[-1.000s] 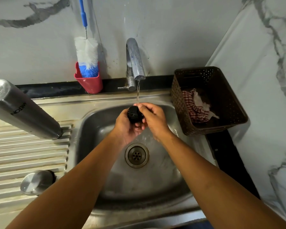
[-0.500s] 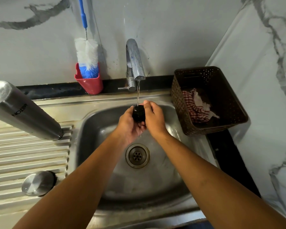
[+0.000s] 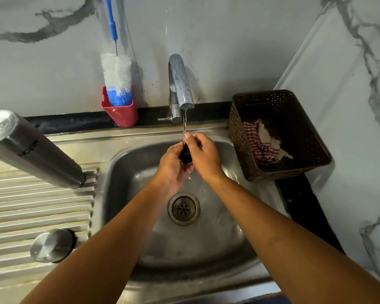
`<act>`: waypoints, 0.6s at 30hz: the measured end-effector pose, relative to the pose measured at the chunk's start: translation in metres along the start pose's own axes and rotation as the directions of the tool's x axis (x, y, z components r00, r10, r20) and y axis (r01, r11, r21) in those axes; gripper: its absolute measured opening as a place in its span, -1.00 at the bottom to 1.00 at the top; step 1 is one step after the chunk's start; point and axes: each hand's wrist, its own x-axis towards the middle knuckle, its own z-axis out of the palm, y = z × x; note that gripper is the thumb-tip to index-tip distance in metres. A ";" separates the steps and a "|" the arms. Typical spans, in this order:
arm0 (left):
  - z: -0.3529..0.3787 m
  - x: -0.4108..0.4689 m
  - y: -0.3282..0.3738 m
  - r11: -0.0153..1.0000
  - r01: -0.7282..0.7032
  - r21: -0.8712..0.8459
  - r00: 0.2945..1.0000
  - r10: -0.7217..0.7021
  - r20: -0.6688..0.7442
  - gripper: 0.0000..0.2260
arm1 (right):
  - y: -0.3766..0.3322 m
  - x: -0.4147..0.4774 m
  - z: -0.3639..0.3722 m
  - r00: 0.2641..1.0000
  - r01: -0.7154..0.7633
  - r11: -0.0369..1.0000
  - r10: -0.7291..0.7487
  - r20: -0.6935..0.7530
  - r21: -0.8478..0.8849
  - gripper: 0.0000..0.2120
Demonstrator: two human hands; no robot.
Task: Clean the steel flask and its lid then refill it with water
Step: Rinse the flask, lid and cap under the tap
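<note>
Head view: you are gripping the black lid (image 3: 185,155) tighter than a second ago, left hand (image 3: 173,165) cupping it, right hand (image 3: 205,157) curling over it, under the tap (image 3: 180,84) stream. Rinsing is proceeding; the flask (image 3: 31,148) is waiting on the drainer (image 3: 31,205).

Two arms in shot, and that's all we get of this person. The left forearm (image 3: 110,238) comes up from the bottom edge bare the whole way to the wrist, skin from edge to hand. The right forearm (image 3: 283,233) is bare along its full visible length too, with faint creases where it narrows at the wrist. The left hand (image 3: 173,165) is bare and wet, with a sheen on the palm side. The right hand (image 3: 206,156) is bare as well, knuckles plain, one short pale nail catching the light. Low at the bottom edge there's a sliver of blue cloth (image 3: 279,300), possibly clothing, but too little shows to tell.
</note>
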 end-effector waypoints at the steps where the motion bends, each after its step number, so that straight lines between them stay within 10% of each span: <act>1: -0.003 0.001 0.003 0.999 -0.013 -0.031 1.000 0.013 -0.008 -0.64 | 0.004 -0.002 0.000 0.999 0.033 0.999 -0.032 0.036 -0.033 -0.84; 11: -0.029 0.008 0.007 0.971 -0.120 -0.207 0.991 0.105 -0.083 -0.59 | 0.002 -0.012 -0.002 0.907 -0.344 0.901 0.247 0.341 0.263 -0.62; 18: -0.031 -0.004 0.014 0.988 -0.065 -0.142 0.998 0.064 -0.013 -0.55 | -0.001 -0.015 -0.009 0.969 -0.097 0.980 0.053 0.242 0.176 -0.51</act>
